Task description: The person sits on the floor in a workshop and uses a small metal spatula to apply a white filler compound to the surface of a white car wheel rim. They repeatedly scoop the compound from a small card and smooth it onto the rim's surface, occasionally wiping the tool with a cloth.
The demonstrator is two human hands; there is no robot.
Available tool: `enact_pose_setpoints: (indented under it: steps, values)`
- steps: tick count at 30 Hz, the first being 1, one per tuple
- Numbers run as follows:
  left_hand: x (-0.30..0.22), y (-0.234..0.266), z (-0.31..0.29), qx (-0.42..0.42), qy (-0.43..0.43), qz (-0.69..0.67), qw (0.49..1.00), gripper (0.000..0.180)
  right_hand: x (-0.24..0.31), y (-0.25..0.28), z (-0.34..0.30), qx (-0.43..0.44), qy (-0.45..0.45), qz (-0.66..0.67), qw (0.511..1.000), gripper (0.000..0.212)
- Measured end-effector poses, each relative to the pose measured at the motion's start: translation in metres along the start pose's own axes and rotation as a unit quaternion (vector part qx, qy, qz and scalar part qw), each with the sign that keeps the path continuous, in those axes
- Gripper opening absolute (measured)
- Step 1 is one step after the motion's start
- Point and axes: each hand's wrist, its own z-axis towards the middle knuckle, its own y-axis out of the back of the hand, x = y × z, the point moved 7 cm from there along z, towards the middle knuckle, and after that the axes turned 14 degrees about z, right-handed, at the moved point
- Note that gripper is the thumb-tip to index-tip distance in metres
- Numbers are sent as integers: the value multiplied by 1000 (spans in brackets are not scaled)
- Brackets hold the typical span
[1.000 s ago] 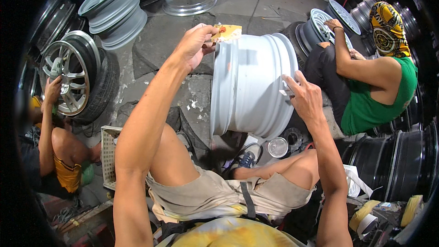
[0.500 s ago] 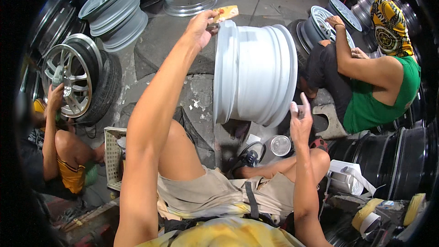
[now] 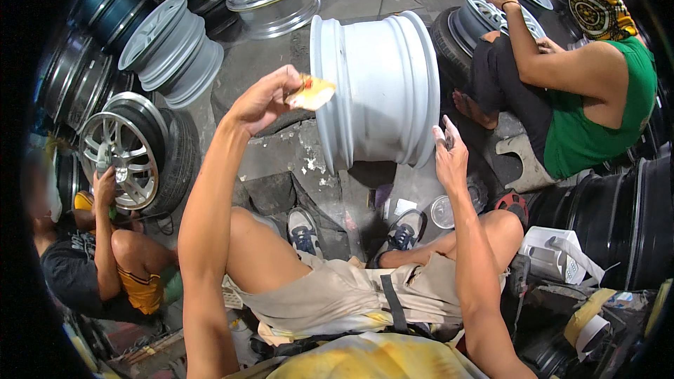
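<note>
A wheel rim [image 3: 382, 91], coated light grey, lies on its side before me with its broad barrel showing. My left hand [image 3: 268, 101] is closed on a small flat yellow piece [image 3: 315, 96] with a whitish face and red spots; its exact kind is unclear. That hand is at the rim's left flange, and whether the piece touches the metal does not show. At the opposite flange, my right hand [image 3: 453, 158] is raised, fingers apart and tips dusted white, holding nothing. A round clear container [image 3: 442, 212] sits on the floor below it.
A co-worker in green [image 3: 597, 105] sits at right beside another grey wheel [image 3: 484, 10]. At left, another person [image 3: 84, 267] holds a tool against a spoked wheel [image 3: 119, 158]. Stacked rims [image 3: 172, 49] line the back left. Black rims [image 3: 597, 217] and a white box [image 3: 551, 254] are right.
My left hand has come down and nearer with the yellow piece, from the rim's far top edge to its left side. The right hand stays by the right flange; the view has shifted.
</note>
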Motion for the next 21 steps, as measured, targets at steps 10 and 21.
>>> enact_pose_setpoints:
  steps: [10,21]
  values:
    - [1,-37,-30,56,53,135,988,11,-4,2,-7,0,-26,29,999,52]
    - [1,-50,-42,130,37,209,969,13,-13,7,-18,21,-70,52,996,54]
